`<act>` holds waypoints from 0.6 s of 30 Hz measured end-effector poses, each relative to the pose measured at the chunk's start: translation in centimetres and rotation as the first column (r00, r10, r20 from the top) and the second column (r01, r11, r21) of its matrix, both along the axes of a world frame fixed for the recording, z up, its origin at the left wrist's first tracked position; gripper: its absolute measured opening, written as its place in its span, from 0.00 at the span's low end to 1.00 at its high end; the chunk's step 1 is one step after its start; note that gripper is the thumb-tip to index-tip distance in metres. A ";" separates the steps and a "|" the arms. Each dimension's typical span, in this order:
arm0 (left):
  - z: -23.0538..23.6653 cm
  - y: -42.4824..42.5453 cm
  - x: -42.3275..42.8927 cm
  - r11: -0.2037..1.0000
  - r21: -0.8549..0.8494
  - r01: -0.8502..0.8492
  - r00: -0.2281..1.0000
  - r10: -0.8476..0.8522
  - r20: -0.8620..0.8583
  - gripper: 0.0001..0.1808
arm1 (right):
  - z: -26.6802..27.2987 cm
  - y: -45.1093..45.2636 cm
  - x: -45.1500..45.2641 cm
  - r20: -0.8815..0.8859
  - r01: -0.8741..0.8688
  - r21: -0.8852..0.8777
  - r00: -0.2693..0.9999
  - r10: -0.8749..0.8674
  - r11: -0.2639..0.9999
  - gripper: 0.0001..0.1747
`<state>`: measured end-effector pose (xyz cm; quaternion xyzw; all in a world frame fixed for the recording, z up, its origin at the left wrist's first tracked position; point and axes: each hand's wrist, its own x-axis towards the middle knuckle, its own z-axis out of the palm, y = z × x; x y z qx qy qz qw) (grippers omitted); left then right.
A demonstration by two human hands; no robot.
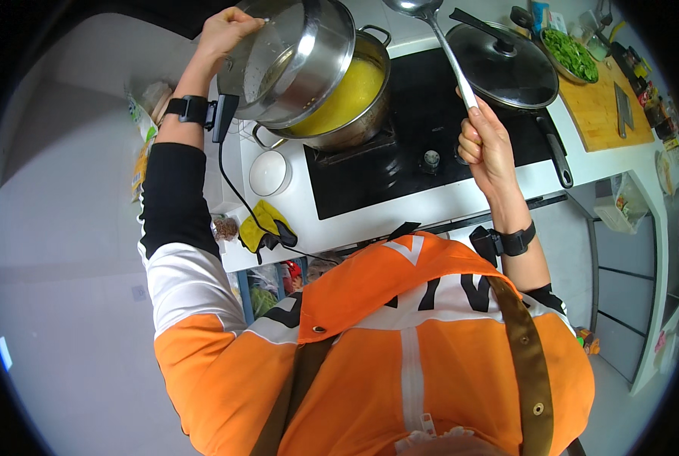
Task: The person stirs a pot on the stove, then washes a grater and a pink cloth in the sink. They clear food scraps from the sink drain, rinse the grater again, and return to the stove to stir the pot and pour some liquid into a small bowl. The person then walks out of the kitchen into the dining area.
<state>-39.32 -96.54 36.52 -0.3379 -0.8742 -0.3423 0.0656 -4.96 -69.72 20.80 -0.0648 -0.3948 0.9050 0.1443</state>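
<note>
At the upper left, my left hand (225, 34) pinches a deep, round steel lid or steamer tier (331, 62). That piece is tilted over a two-handled steel pot (368, 128) and hides its left part. Inside the pot, a yellow soup-like food (356, 91) shows; yellow bits cling to the tilted rim. My right hand (487, 137) grips the long handle of a steel ladle (453, 60) over the cooktop, bowl end pointing away from me. The ladle's bowl is cut off by the top edge. Below the pot's left handle stands a small white bowl (269, 172).
A lidded frying pan (502, 68) sits on the black gas cooktop (368, 191). On the right, a wooden cutting board (590, 114) holds a cleaver (622, 108) and a bowl of chopped greens (570, 54). A yellow-black cloth or glove (266, 225) lies by a cable (234, 191) from my left wrist.
</note>
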 end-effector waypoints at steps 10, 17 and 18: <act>-4.4 6.4 0.0 0.921 -0.360 0.149 0.987 -0.158 0.005 0.13 | -0.6 0.7 0.2 0.048 -0.057 -0.001 0.997 0.057 0.998 0.21; -5.3 6.8 -0.3 0.902 -0.382 0.202 0.979 -0.183 0.084 0.14 | -0.8 0.8 0.0 0.069 -0.076 0.000 0.995 0.076 0.997 0.21; -5.3 6.7 -0.5 0.898 -0.382 0.216 0.976 -0.196 0.091 0.14 | -0.8 0.8 -0.1 0.068 -0.074 -0.003 0.995 0.074 0.997 0.21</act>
